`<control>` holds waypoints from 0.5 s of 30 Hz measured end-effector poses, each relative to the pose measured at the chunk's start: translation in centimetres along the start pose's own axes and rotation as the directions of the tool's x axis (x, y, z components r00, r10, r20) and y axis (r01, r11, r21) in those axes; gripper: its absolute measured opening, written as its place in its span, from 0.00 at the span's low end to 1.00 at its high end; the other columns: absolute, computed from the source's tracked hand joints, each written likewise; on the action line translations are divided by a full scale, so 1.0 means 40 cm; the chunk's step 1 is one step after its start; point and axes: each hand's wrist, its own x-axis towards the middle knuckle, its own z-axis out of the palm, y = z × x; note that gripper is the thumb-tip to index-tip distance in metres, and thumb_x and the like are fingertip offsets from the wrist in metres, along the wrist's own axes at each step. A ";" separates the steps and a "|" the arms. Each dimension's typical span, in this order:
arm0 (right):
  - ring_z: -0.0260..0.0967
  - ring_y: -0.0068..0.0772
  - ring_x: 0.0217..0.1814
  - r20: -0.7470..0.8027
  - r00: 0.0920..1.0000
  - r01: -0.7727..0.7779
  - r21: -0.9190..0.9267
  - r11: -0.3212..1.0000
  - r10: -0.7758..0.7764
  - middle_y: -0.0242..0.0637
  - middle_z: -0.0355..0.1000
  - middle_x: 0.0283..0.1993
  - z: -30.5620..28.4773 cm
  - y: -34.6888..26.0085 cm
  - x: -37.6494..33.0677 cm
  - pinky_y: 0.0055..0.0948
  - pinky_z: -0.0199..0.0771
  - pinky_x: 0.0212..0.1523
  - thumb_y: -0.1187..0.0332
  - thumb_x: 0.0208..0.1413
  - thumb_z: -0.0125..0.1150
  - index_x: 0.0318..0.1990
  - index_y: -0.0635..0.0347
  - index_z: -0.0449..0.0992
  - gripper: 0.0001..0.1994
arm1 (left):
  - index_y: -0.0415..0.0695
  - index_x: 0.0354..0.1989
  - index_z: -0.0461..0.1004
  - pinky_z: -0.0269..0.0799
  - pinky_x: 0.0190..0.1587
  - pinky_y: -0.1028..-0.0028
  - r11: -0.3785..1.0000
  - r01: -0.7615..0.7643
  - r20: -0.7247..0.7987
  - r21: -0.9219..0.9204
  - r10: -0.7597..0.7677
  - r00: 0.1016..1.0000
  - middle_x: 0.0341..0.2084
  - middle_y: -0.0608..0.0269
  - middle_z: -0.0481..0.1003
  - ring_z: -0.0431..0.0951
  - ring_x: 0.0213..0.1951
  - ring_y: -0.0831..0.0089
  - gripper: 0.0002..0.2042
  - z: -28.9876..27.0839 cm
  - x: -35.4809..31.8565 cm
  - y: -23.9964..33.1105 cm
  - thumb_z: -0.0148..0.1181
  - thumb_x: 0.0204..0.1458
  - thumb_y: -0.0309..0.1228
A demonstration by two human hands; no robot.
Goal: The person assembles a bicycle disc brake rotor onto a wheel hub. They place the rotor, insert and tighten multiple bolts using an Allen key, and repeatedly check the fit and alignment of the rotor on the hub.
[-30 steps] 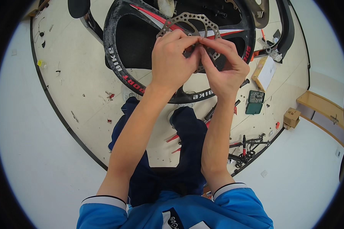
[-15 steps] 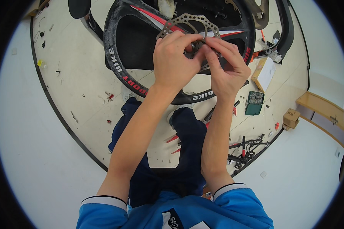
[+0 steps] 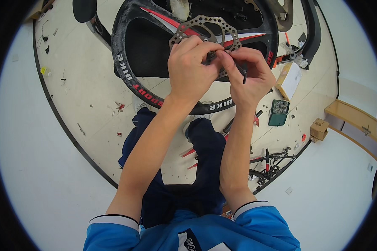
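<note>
A bicycle wheel (image 3: 120, 44) with a black rim and red and white spokes lies flat in front of me. At its hub is a perforated metal disc brake rotor (image 3: 183, 28). My left hand (image 3: 190, 69) is over the rotor's near left part, thumb and forefinger pinched together by the hub; what they hold is hidden. My right hand (image 3: 255, 75) meets it from the right, fingers curled around a small dark hex key (image 3: 244, 76), whose end sticks out below the fingers. Its other end is hidden between the fingertips.
Under the wheel is a dark padded surface (image 3: 142, 50). To the right are a white and yellow box (image 3: 290, 81), an opened green case (image 3: 279, 113), a cardboard box (image 3: 319, 129) and bicycle frame parts (image 3: 267, 161). Small scraps (image 3: 120, 106) litter the floor at left.
The right fingers have shifted and curled, and the dark key's end now shows below them. The wheel and rotor have moved slightly left. My left hand stays pinched by the hub.
</note>
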 end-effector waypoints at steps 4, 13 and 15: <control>0.75 0.21 0.32 -0.030 0.995 -0.091 0.068 0.993 0.093 0.35 0.80 0.33 0.001 -0.020 -0.001 0.20 0.75 0.36 0.74 0.44 0.82 0.34 0.65 0.82 0.12 | 0.46 0.34 0.85 0.61 0.23 0.76 0.999 -0.020 0.000 0.026 0.020 1.000 0.19 0.69 0.71 0.64 0.18 0.78 0.12 -0.010 0.012 -0.003 0.74 0.37 0.23; 0.78 0.22 0.34 -0.045 0.999 -0.012 0.014 1.000 0.012 0.34 0.82 0.32 0.017 -0.026 -0.002 0.19 0.76 0.36 0.78 0.45 0.79 0.33 0.65 0.84 0.08 | 0.46 0.37 0.85 0.60 0.25 0.74 0.996 -0.065 0.032 0.054 0.063 0.998 0.14 0.68 0.66 0.61 0.16 0.76 0.13 -0.026 0.012 -0.002 0.75 0.39 0.26; 0.78 0.23 0.36 -0.006 1.000 0.019 0.007 1.000 -0.019 0.35 0.82 0.33 0.018 -0.025 0.000 0.19 0.76 0.37 0.81 0.46 0.76 0.34 0.64 0.85 0.08 | 0.47 0.38 0.85 0.58 0.26 0.74 0.998 -0.042 0.062 0.055 0.039 0.997 0.14 0.68 0.65 0.62 0.16 0.76 0.13 -0.026 0.009 0.006 0.74 0.40 0.26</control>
